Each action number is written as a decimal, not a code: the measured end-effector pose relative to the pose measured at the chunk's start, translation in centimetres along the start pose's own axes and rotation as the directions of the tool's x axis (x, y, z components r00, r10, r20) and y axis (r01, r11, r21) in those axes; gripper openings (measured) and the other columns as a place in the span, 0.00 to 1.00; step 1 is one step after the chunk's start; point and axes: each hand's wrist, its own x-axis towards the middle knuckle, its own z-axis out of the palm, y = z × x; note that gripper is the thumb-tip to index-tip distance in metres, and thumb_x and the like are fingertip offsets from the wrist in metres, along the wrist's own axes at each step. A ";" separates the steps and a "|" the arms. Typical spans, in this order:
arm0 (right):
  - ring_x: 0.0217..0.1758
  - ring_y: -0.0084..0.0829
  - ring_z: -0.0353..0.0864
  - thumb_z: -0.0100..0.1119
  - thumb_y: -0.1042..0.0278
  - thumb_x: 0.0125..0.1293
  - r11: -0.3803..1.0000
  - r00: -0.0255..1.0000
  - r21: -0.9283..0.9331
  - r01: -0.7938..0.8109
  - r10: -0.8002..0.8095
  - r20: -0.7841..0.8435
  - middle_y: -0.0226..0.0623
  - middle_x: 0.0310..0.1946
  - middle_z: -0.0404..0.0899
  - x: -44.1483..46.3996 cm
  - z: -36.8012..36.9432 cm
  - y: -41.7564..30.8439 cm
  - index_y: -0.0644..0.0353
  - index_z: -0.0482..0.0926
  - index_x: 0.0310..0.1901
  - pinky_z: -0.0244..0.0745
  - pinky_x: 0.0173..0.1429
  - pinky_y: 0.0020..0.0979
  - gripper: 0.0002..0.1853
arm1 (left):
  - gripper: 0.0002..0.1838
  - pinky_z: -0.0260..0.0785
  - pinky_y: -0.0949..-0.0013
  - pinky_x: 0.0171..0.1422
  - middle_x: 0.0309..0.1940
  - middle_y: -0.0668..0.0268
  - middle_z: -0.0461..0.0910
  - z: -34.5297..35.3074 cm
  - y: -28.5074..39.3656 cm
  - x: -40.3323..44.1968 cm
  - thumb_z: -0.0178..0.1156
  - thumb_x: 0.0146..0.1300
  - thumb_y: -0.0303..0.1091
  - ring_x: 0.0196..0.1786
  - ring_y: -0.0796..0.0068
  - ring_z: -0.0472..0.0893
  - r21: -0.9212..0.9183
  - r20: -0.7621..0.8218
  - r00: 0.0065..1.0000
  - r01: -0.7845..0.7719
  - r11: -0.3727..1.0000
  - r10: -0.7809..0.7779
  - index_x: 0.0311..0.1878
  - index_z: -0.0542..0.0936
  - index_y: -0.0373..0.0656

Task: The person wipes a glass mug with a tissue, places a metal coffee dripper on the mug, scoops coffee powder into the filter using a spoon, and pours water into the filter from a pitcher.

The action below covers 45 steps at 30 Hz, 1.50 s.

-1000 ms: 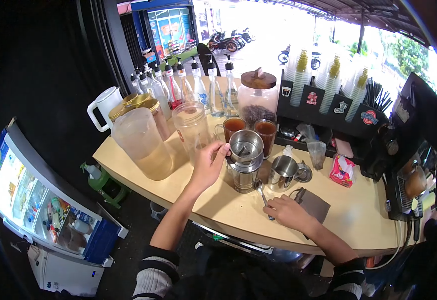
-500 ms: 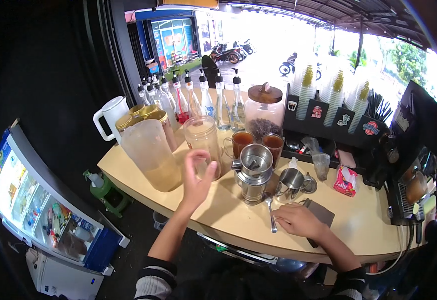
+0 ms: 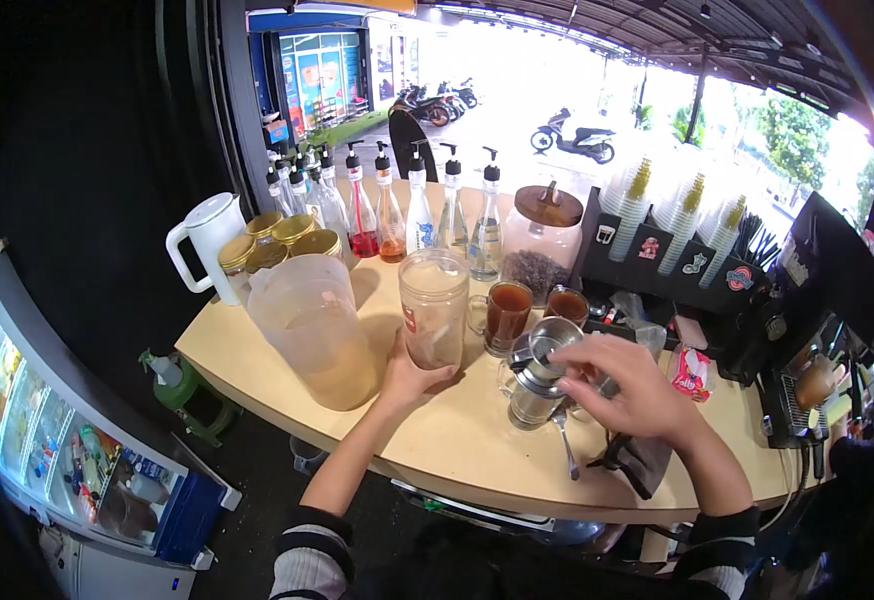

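Note:
My left hand (image 3: 413,382) is wrapped around the lower part of a clear plastic jar (image 3: 435,310), its thumb across the front near the base. Over a metal drip filter (image 3: 557,334) hovers my right hand (image 3: 632,385), fingers curved and apart, fingertips at the filter's rim. Whether they touch the rim is unclear. The filter sits above a metal cup (image 3: 535,403). Behind it stand two glass mugs of brown drink, one in full sight (image 3: 508,318). A spoon (image 3: 566,447) lies below my right hand, beside a dark cloth-like item (image 3: 645,466).
A large frosted pitcher (image 3: 302,315) of tan liquid stands left of the jar. Gold-lidded jars (image 3: 315,243), a white jug (image 3: 213,240) and several pump bottles (image 3: 419,215) line the back. A wooden-lidded jar (image 3: 540,245) and a cup rack (image 3: 647,245) stand right.
My left hand has gone from raised in front of the jar to gripping its base. My right hand has risen from the counter beside the spoon to the filter. The view has shifted slightly.

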 end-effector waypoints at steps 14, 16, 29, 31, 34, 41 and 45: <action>0.31 0.40 0.81 0.56 0.74 0.55 0.999 0.948 -0.002 -0.050 0.048 0.314 0.48 0.29 0.81 13.9 8.3 2.4 0.67 0.81 0.35 0.74 0.39 0.35 0.08 | 0.51 0.65 0.58 0.64 0.58 0.50 0.68 -2.6 2.4 -1.5 0.76 0.34 0.37 0.61 0.53 0.70 0.011 0.016 0.999 -0.029 1.000 0.028 0.64 0.59 0.36; 0.34 0.42 0.82 0.58 0.70 0.53 0.981 0.860 -0.113 -0.156 0.191 0.473 0.48 0.31 0.82 14.6 9.1 2.6 0.65 0.82 0.37 0.75 0.42 0.36 0.11 | 0.51 0.65 0.59 0.63 0.55 0.50 0.69 -2.5 2.3 -1.3 0.77 0.33 0.39 0.59 0.56 0.71 0.084 -0.013 0.995 -0.102 0.991 0.104 0.62 0.60 0.36; 0.35 0.40 0.81 0.60 0.69 0.52 0.975 0.826 -0.166 0.145 -0.027 0.563 0.42 0.31 0.82 14.1 13.7 7.8 0.57 0.83 0.34 0.75 0.41 0.38 0.08 | 0.50 0.60 0.57 0.67 0.58 0.51 0.65 -2.6 1.8 -1.0 0.74 0.32 0.35 0.62 0.51 0.66 0.052 0.031 0.987 -0.158 0.986 0.156 0.63 0.60 0.39; 0.34 0.40 0.81 0.60 0.70 0.52 0.983 0.835 -0.116 0.142 -0.056 0.547 0.42 0.31 0.82 13.9 13.8 8.0 0.57 0.83 0.34 0.75 0.41 0.38 0.08 | 0.51 0.60 0.57 0.67 0.57 0.51 0.65 -2.6 1.9 -1.0 0.74 0.32 0.35 0.62 0.51 0.66 0.062 0.041 0.989 -0.144 0.988 0.142 0.63 0.60 0.39; 0.34 0.41 0.81 0.62 0.68 0.51 0.967 0.825 -0.159 0.201 -0.079 0.560 0.42 0.31 0.82 14.0 13.4 7.2 0.57 0.82 0.35 0.74 0.41 0.37 0.08 | 0.51 0.61 0.57 0.67 0.57 0.52 0.65 -2.5 1.6 -1.0 0.74 0.32 0.34 0.62 0.52 0.66 0.040 0.031 0.987 -0.160 0.986 0.159 0.64 0.60 0.40; 0.39 0.42 0.82 0.59 0.68 0.54 0.979 0.840 0.015 -0.205 0.168 0.516 0.50 0.36 0.82 13.8 11.5 4.9 0.61 0.81 0.40 0.74 0.44 0.37 0.12 | 0.50 0.62 0.58 0.65 0.56 0.53 0.66 -2.5 1.7 -1.1 0.74 0.32 0.34 0.61 0.53 0.67 0.065 0.013 0.987 -0.161 0.985 0.160 0.63 0.60 0.40; 0.36 0.39 0.81 0.59 0.68 0.53 0.976 0.854 -0.027 -0.218 0.204 0.479 0.50 0.32 0.81 13.4 11.5 5.2 0.63 0.81 0.41 0.73 0.43 0.36 0.13 | 0.50 0.63 0.58 0.65 0.56 0.52 0.66 -2.5 2.1 -1.2 0.74 0.32 0.33 0.61 0.53 0.67 0.026 0.016 0.990 -0.137 0.990 0.137 0.63 0.60 0.40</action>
